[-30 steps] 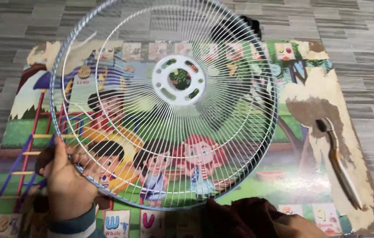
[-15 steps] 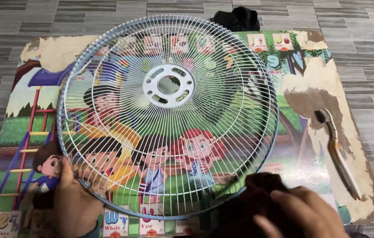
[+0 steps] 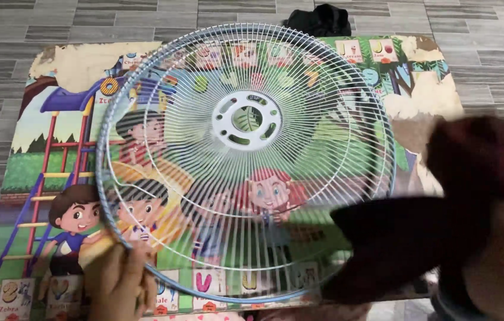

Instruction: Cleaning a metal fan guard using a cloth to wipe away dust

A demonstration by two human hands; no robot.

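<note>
While held over the mat: the fan guard [image 3: 246, 160], a round white wire grille with a pale blue rim, sits in the middle of the view above a colourful play mat [image 3: 56, 178].
Facing: its broad face is turned up toward the camera, near flat and slightly tipped.
Long axis: none to speak of, since the guard is a circle; its wires run out like spokes from the white centre hub [image 3: 247, 120], which has slots around a middle hole.
Left hand [image 3: 122, 285]: at the lower left rim, fingers closed around the edge wire, gripping the guard.
Right hand [image 3: 501, 267]: at the lower right, blurred; it is bunched in a dark maroon cloth [image 3: 430, 232], and whether the fingers are clenched or loose I cannot tell.
Cloth against guard: it overlaps the lower right rim; touching or just above, I cannot tell.
Mat: printed with cartoon children, a slide and ladder, and letter tiles; its top layer is peeled along the upper and right edges.
Floor [image 3: 2, 24]: grey wood-look planks.
Far edge: a black bundle of fabric [image 3: 318, 19] lies beyond the guard's top rim.
</note>
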